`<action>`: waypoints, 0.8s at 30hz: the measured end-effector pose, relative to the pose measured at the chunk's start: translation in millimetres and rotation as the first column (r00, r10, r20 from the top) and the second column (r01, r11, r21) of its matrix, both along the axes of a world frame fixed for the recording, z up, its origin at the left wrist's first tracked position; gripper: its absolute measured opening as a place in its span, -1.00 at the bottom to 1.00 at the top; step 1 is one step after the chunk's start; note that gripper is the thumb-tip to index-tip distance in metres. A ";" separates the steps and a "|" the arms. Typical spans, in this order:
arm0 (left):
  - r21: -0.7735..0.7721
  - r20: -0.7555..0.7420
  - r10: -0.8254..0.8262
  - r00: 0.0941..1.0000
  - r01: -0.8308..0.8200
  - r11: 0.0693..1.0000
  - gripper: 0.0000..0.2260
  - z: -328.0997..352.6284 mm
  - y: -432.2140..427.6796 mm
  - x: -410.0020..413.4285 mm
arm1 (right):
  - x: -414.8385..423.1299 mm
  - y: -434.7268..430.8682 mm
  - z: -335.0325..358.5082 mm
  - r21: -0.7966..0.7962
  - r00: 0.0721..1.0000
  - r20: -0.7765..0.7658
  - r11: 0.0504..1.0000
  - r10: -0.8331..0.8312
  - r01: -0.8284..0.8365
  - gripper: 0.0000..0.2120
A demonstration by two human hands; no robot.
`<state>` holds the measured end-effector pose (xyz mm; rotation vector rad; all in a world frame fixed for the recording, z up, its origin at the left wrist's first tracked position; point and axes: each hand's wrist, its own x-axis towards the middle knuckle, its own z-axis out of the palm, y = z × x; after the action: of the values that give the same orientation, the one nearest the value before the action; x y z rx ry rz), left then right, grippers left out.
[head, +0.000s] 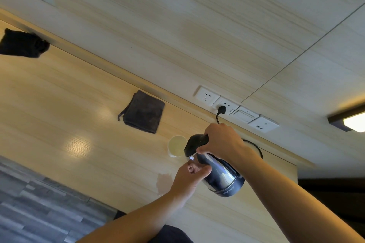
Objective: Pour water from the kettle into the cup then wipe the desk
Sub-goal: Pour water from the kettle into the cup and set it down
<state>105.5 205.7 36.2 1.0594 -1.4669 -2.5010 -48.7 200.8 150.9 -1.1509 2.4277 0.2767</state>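
Now right hand (pixel 223 142) closed around tilted kettle (pixel 217 171) handle above cup (pixel 177 146).

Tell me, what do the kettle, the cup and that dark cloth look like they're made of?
The kettle looks like polished metal, since its body mirrors the room, with a black, probably plastic, lid and handle. The cup seems to be thin white paper or plastic; the picture leaves that open. The folded cloth looks like soft, matte brown towelling.
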 end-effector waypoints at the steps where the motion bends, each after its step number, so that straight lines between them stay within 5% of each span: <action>1: 0.004 0.002 -0.001 1.000 0.001 1.000 -0.58 -0.6 0.3 0.0 | 0.0 -0.2 -0.1 0.002 1.000 -0.001 1.000 0.000 0.000 -0.61; 24: 0.041 -0.047 0.031 0.998 -0.029 0.999 -0.33 -12.4 3.9 -1.2 | -2.8 0.0 -4.7 0.000 1.000 0.012 1.000 0.011 -0.011 -0.60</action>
<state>104.3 209.6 23.8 1.0122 -1.3830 -2.5274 -51.6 200.8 146.2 -1.1636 2.4117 0.2728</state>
